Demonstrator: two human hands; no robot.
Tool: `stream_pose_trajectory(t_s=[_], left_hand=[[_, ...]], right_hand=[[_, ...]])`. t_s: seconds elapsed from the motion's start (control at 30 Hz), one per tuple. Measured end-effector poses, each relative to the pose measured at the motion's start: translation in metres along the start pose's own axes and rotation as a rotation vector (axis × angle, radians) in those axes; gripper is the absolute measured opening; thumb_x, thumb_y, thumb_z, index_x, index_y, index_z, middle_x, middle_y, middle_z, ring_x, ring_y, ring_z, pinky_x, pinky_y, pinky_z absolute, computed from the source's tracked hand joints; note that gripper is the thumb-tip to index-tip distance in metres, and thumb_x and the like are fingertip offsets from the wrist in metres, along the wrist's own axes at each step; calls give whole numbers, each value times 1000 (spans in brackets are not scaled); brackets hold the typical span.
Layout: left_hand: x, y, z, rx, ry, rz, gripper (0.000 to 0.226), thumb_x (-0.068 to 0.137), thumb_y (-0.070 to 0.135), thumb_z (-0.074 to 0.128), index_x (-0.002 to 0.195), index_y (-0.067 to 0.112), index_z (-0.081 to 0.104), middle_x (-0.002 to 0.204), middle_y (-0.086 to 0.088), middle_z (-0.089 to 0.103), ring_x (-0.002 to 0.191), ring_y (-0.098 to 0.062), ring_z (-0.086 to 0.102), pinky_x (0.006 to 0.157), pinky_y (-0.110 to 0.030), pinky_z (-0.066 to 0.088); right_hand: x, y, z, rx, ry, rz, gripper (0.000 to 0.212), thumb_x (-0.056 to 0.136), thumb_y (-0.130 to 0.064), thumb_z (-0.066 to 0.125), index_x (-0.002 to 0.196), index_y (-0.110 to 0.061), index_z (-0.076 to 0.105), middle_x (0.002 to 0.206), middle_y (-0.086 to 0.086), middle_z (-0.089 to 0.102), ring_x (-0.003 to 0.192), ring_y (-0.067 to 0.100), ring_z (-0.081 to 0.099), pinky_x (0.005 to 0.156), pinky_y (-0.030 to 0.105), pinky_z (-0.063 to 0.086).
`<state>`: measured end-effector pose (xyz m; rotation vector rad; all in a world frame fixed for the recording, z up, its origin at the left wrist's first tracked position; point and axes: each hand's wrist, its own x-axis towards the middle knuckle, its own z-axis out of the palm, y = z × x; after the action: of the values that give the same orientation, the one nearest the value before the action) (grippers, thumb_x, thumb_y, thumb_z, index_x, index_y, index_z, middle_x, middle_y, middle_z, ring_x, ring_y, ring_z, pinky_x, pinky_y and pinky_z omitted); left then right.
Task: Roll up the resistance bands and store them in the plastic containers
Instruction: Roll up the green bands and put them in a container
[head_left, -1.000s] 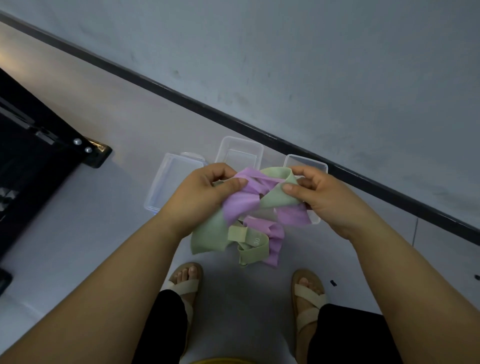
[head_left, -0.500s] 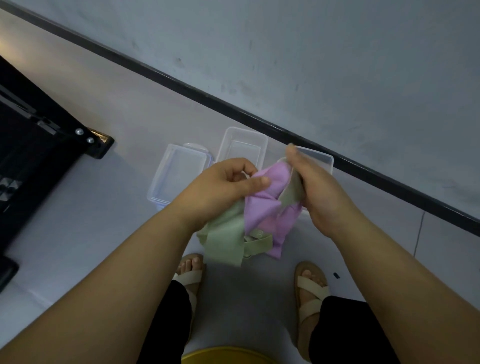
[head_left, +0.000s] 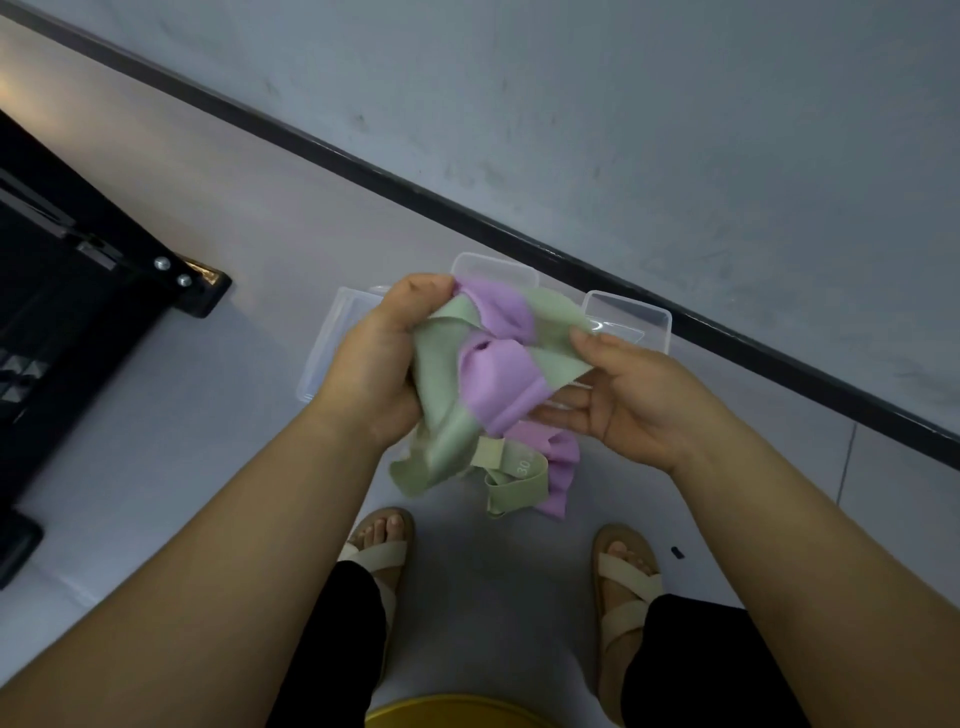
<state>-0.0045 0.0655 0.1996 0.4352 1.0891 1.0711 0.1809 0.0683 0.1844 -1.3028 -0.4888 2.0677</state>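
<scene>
Along the wall edge of the floor (head_left: 156, 415) lie three clear plastic containers (head_left: 639, 322), side by side. Above them hangs a tangle of resistance bands (head_left: 498, 384): green, purple and a narrow olive loop. The left hand (head_left: 374, 364) grips the tangle's left side, fingers curled round it. The right hand (head_left: 628, 405) pinches its right corner, thumb on top, fingers straight beneath.

black metal frame (head_left: 98, 317), beige sandals (head_left: 382, 555)
</scene>
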Motion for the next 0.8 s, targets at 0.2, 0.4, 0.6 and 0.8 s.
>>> stream_pose_trajectory(t_s=[0.2,0.4,0.6,0.8], left_hand=[[0,-5,-9,808,28,104,11,90,24,58,80,20,57,78,-6,64,75,-18,57,80,-36,48],[-7,-10,5,959,-159,121,22,87,37,58,89,19,70,82,-10,68,73,-11,60,71,-22,49],[-2,0,7,258,-114,14,29,96,21,42,74,13,60,56,2,58,58,-10,59,63,-26,55],[2,11,-16,176,-206,-101,29,66,14,64,92,3,59,90,-15,57,92,-29,60,81,-38,58]], right_hand=[[5,-22,-24,336,155,-70,10,86,-16,48,80,-13,56,56,1,52,50,12,54,53,18,50],[12,-9,-18,215,136,-13,19,92,-19,52,76,-8,54,63,7,46,63,15,44,64,23,42],[3,-10,-15,-270,251,-236,16,82,-26,66,88,-13,59,69,0,62,61,11,55,63,27,46],[7,-18,-30,-356,558,-371,12,91,-24,57,81,-18,56,79,0,61,70,14,56,64,29,47]])
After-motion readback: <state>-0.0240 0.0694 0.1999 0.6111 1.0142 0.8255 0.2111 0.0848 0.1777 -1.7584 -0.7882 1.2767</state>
